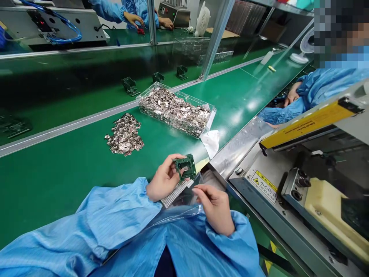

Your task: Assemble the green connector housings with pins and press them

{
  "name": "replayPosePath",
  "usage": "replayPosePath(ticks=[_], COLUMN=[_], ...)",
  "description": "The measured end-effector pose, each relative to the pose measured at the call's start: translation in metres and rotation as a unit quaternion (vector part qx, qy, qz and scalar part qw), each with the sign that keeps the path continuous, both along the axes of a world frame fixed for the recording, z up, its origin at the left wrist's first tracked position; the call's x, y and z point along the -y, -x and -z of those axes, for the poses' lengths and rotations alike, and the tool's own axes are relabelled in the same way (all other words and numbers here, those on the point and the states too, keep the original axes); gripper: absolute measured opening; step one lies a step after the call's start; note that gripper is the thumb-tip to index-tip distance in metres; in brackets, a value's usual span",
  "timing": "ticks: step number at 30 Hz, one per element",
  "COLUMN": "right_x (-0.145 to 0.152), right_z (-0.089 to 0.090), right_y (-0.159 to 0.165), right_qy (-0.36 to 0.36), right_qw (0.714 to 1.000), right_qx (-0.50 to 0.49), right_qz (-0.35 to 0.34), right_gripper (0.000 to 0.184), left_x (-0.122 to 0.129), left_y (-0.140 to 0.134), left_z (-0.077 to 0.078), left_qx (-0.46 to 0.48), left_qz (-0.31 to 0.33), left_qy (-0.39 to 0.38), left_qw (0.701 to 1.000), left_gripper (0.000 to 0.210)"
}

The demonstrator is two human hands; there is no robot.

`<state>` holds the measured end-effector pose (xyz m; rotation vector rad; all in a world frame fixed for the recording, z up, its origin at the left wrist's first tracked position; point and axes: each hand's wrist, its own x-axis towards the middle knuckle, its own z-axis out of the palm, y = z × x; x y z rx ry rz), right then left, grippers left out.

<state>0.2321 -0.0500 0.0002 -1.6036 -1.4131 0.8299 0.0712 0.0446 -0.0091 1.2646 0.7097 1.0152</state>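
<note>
The person's left hand (163,179) has a firm hold of a green frame (185,167), thumb on the near side, tipped up above the lap at the bench's edge. Just under that hand lies a strip (175,194) of small metal bits, slanting down toward the lap. The right hand (215,207) is up beside it, thumb and forefinger brought together near the strip's upper end; from where I stand I can't tell whether something tiny is pinched there

On the green bench (57,184), a loose pile (124,134) of metal pieces sits ahead and to the left, and a clear box (212,117) full of similar pieces stands beyond the hands. A crumpled white tissue (211,143) lies at the box's near corner. Three more dark green frames, the nearest one (130,85) lying left of the box, sit past the metal rail (95,118). To the right is a machine (265,184) with a yellow warning label. Across the bench, a co-worker's hand (134,19) is at a red thing (140,30)
</note>
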Motion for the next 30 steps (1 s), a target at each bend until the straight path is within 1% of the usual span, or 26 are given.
replayPosePath(ticks=[2, 4, 7, 9, 12, 14, 18, 22, 25, 27, 28, 29, 30], right_x=[-0.004, -0.011, -0.023, -0.028, -0.032, -0.033, -0.035, -0.037, -0.036, -0.031, -0.028, -0.024, -0.018], right_z=[-0.019, -0.028, -0.027, -0.021, -0.014, -0.013, -0.014, -0.006, 0.002, 0.001, -0.002, -0.006, -0.013], right_y=[0.001, 0.006, 0.016, 0.022, 0.029, 0.032, 0.036, 0.038, 0.039, 0.037, 0.035, 0.032, 0.028], right_qy=[-0.051, -0.108, -0.186, -0.207, -0.196, -0.181, -0.153, -0.12, -0.119, -0.122, -0.126, -0.132, -0.14], right_qw=[0.998, 0.994, 0.982, 0.976, 0.976, 0.978, 0.979, 0.98, 0.971, 0.961, 0.959, 0.962, 0.969], right_qx=[-0.02, -0.015, -0.004, -0.009, -0.008, -0.003, -0.025, -0.092, -0.165, -0.215, -0.225, -0.217, -0.192], right_qz=[0.009, 0.009, 0.033, 0.065, 0.094, 0.103, 0.129, 0.127, 0.127, 0.123, 0.114, 0.099, 0.072], right_gripper=[0.014, 0.015, 0.018, 0.016, 0.008, 0.004, 0.015, 0.022, 0.023, 0.019, 0.018, 0.025, 0.038], left_x=[0.001, 0.003, 0.005, 0.006, 0.008, 0.01, 0.012, 0.014, 0.014, 0.014, 0.015, 0.017, 0.02], left_y=[0.002, 0.003, 0.005, 0.004, 0.004, 0.004, 0.004, 0.005, 0.006, 0.008, 0.01, 0.012, 0.014], left_z=[0.002, 0.003, 0.004, 0.003, 0.002, 0.001, 0.002, 0.001, -0.001, -0.005, -0.008, -0.012, -0.018], left_qx=[-0.025, -0.045, -0.065, -0.075, -0.088, -0.095, -0.101, -0.105, -0.121, -0.131, -0.134, -0.136, -0.14], left_qz=[0.002, 0.003, 0.004, 0.002, 0.001, 0.005, 0.004, 0.001, 0.004, -0.002, -0.005, -0.004, 0.004], left_qy=[-0.028, -0.05, -0.067, -0.077, -0.095, -0.101, -0.103, -0.119, -0.14, -0.141, -0.137, -0.13, -0.122], left_qw=[0.999, 0.998, 0.996, 0.994, 0.992, 0.99, 0.99, 0.987, 0.983, 0.981, 0.982, 0.982, 0.983], left_gripper=[0.034, 0.035, 0.038, 0.039, 0.037, 0.035, 0.035, 0.034, 0.032, 0.032, 0.033, 0.034, 0.035])
